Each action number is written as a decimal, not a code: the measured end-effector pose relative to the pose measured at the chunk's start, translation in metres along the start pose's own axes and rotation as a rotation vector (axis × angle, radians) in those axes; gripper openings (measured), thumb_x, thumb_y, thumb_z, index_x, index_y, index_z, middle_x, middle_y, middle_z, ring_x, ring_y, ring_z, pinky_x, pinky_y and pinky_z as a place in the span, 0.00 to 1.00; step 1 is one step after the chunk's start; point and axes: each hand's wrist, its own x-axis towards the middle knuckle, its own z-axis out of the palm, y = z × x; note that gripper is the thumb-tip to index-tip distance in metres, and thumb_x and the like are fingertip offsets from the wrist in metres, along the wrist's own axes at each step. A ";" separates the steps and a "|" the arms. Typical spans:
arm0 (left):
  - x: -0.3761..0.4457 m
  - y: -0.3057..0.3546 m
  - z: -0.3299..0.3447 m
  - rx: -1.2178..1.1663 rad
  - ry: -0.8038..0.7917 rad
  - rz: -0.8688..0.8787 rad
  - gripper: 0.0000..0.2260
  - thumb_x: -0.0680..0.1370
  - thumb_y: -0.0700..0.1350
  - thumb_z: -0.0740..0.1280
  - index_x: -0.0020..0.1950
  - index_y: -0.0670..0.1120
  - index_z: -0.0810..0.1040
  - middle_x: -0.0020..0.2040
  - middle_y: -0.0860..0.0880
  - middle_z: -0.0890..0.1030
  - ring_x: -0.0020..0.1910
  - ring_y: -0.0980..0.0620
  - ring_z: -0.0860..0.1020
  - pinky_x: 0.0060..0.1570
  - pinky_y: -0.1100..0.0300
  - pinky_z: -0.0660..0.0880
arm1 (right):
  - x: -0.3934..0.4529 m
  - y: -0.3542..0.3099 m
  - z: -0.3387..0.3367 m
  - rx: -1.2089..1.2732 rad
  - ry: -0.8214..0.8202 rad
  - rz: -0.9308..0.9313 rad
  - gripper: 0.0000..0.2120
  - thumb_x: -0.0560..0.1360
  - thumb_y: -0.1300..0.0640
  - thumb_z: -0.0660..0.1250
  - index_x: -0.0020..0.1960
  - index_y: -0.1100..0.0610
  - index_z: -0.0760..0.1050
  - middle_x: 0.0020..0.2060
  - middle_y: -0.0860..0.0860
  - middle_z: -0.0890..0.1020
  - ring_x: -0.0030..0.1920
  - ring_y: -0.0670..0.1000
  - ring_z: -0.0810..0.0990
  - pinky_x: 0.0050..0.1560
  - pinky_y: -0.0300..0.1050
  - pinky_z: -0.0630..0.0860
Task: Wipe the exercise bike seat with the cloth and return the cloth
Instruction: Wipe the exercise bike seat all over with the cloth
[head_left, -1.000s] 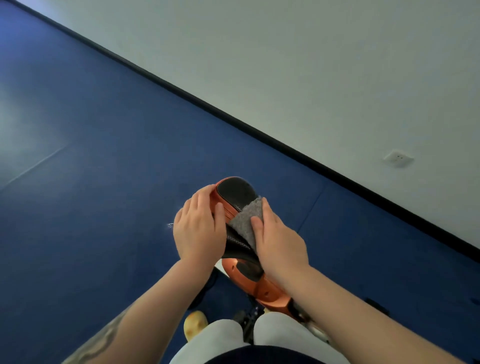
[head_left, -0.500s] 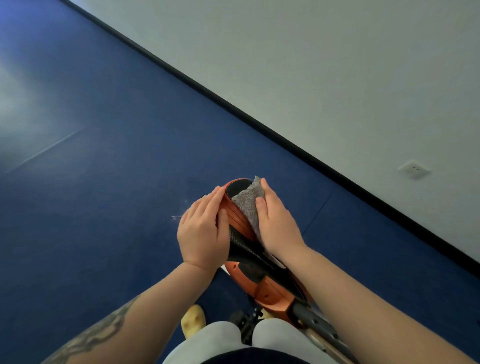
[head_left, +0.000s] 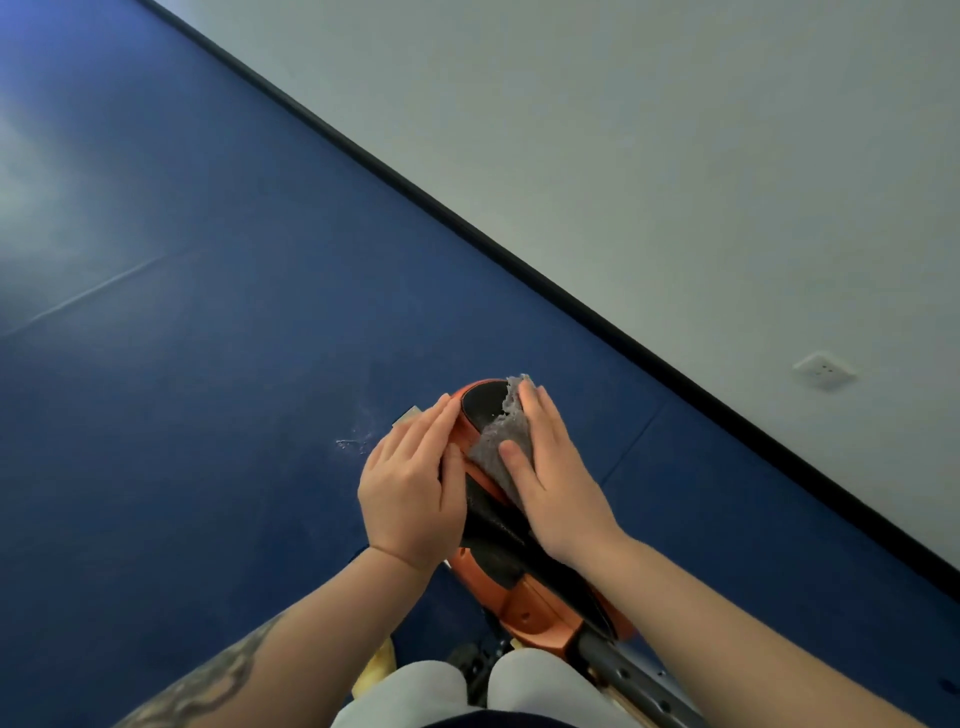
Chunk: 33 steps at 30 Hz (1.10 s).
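Note:
The exercise bike seat (head_left: 480, 402) is black on top with an orange rim, and it points away from me over the blue floor. A grey cloth (head_left: 501, 444) lies on the seat's right side, its far corner sticking up past the seat tip. My right hand (head_left: 556, 480) lies flat on the cloth and presses it against the seat. My left hand (head_left: 413, 480) rests flat on the seat's left orange edge with its fingers together. Both hands hide the seat's middle.
Blue floor mats (head_left: 208, 364) stretch left and ahead. A white wall (head_left: 675, 156) with a black skirting runs diagonally on the right and carries a socket (head_left: 823, 370). The orange bike frame and grey seat post (head_left: 618, 670) pass between my knees.
My right hand has slid the cloth forward along the seat toward its far tip. My left hand has flattened and reached further along the left edge.

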 end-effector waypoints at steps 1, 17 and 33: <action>0.000 0.000 0.000 0.004 0.001 0.000 0.17 0.77 0.45 0.57 0.65 0.50 0.75 0.61 0.52 0.79 0.60 0.51 0.76 0.59 0.51 0.73 | 0.001 0.004 -0.001 -0.015 0.003 -0.011 0.27 0.79 0.39 0.48 0.75 0.36 0.41 0.76 0.37 0.46 0.74 0.37 0.47 0.66 0.41 0.56; -0.002 -0.004 -0.007 -0.089 -0.071 -0.207 0.18 0.78 0.53 0.55 0.65 0.50 0.68 0.62 0.53 0.75 0.61 0.53 0.71 0.60 0.55 0.69 | 0.074 -0.017 -0.022 0.145 -0.247 -0.013 0.19 0.79 0.62 0.55 0.66 0.52 0.73 0.69 0.47 0.71 0.70 0.46 0.66 0.71 0.43 0.60; -0.008 -0.011 -0.012 -0.084 -0.106 -0.220 0.16 0.78 0.56 0.51 0.60 0.50 0.67 0.56 0.52 0.74 0.54 0.53 0.72 0.55 0.51 0.72 | 0.076 -0.053 0.011 -0.645 -0.126 -0.476 0.18 0.77 0.48 0.52 0.41 0.48 0.80 0.43 0.46 0.83 0.46 0.52 0.78 0.48 0.49 0.67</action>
